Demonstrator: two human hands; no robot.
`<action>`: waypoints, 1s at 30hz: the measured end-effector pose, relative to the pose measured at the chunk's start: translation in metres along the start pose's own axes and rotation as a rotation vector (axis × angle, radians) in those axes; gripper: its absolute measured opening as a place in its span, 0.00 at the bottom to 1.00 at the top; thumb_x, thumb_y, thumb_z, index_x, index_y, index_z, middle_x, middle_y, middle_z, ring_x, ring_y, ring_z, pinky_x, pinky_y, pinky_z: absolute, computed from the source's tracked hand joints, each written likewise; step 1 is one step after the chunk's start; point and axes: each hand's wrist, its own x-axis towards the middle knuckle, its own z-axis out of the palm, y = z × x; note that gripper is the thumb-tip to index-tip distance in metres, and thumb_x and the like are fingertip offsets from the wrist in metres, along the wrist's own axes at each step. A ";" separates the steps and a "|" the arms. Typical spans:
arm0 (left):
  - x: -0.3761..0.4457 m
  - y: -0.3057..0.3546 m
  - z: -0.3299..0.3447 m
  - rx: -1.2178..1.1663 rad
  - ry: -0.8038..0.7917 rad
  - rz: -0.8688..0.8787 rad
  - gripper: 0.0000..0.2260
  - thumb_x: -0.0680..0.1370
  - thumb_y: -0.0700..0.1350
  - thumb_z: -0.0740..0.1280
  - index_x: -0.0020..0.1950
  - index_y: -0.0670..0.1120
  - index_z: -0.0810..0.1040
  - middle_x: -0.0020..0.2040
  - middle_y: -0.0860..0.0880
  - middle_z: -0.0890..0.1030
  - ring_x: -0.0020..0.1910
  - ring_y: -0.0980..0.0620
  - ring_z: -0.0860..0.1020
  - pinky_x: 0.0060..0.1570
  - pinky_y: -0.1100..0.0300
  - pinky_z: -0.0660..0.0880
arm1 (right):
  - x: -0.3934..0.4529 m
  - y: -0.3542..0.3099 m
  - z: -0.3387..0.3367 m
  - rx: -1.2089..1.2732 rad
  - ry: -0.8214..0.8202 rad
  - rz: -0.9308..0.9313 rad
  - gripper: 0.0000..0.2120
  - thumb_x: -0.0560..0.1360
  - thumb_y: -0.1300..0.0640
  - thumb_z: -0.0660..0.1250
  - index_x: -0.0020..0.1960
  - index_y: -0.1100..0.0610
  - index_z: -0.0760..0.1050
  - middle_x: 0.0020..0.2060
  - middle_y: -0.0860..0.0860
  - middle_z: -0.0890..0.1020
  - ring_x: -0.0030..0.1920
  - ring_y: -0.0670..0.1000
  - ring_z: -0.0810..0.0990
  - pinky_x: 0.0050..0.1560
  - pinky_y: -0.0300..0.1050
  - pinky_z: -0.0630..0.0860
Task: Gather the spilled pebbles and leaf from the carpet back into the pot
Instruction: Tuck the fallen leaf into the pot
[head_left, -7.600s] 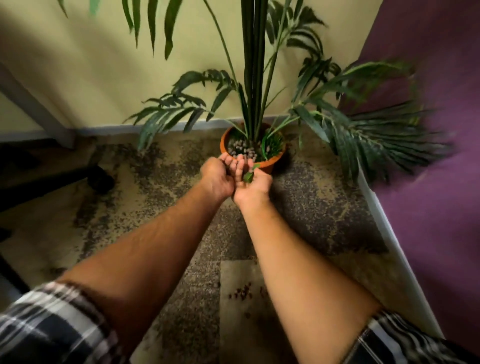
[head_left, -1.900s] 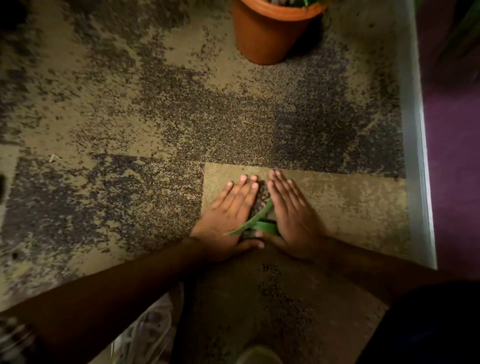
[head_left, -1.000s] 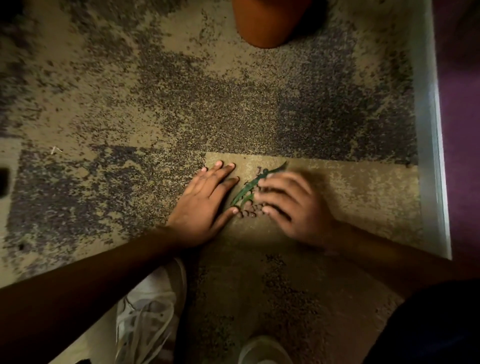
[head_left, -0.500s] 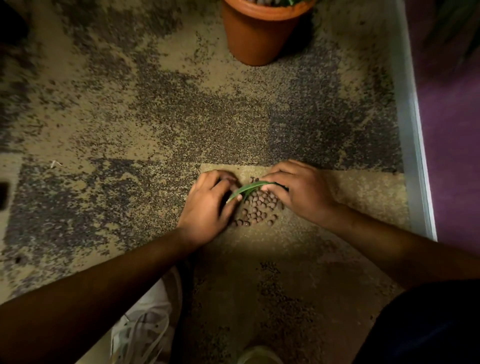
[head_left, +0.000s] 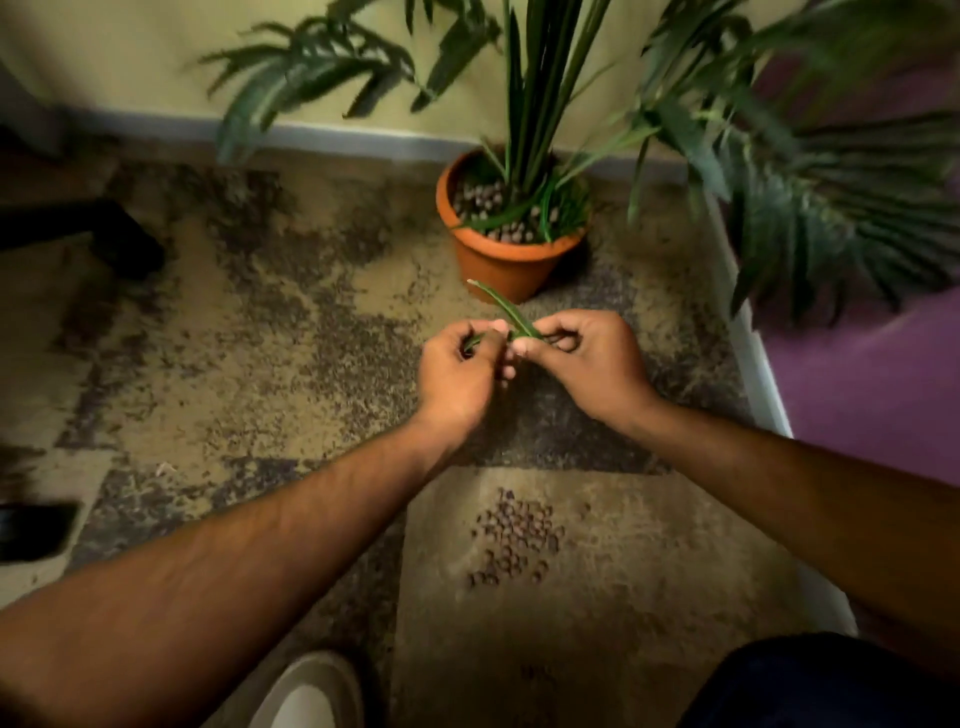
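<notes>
A thin green leaf (head_left: 503, 307) is held in the air between both hands, just in front of the terracotta pot (head_left: 506, 262). My right hand (head_left: 584, 358) pinches it near the middle, and its tip points up and left toward the pot. My left hand (head_left: 460, 371) is closed around the leaf's other end. A heap of small brown pebbles (head_left: 514, 535) lies on the pale carpet tile below my forearms. The pot holds more pebbles and a tall palm-like plant.
Long fronds (head_left: 810, 208) hang over the right side near a purple wall with a white skirting board (head_left: 753, 358). A dark chair base (head_left: 104, 234) sits at the left. My shoe tip (head_left: 306, 693) shows at the bottom. Patchy brown carpet (head_left: 260, 338) covers the floor.
Both hands have lifted off the carpet with the leaf and moved up toward the pot. The pebbles stay behind in a heap. The view has tilted up and now shows the plant.
</notes>
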 end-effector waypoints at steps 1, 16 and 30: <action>0.006 0.010 -0.001 -0.006 -0.005 -0.005 0.04 0.82 0.39 0.65 0.51 0.41 0.79 0.34 0.45 0.79 0.27 0.54 0.75 0.28 0.63 0.74 | 0.009 -0.007 -0.003 0.014 0.001 -0.004 0.08 0.71 0.59 0.79 0.47 0.52 0.83 0.33 0.41 0.80 0.29 0.35 0.74 0.36 0.31 0.71; 0.079 0.120 -0.040 -0.183 0.130 -0.086 0.04 0.79 0.34 0.67 0.47 0.38 0.81 0.34 0.45 0.82 0.32 0.51 0.80 0.43 0.59 0.82 | 0.063 -0.050 -0.034 -0.035 0.435 -0.031 0.09 0.77 0.53 0.72 0.54 0.53 0.86 0.49 0.45 0.87 0.51 0.44 0.84 0.57 0.45 0.81; 0.103 0.100 -0.018 -0.317 0.343 -0.159 0.09 0.76 0.34 0.71 0.53 0.46 0.85 0.46 0.49 0.86 0.37 0.57 0.81 0.27 0.69 0.74 | 0.056 -0.059 -0.039 -0.209 0.642 -0.280 0.04 0.76 0.53 0.72 0.48 0.52 0.79 0.37 0.44 0.79 0.30 0.44 0.73 0.29 0.40 0.70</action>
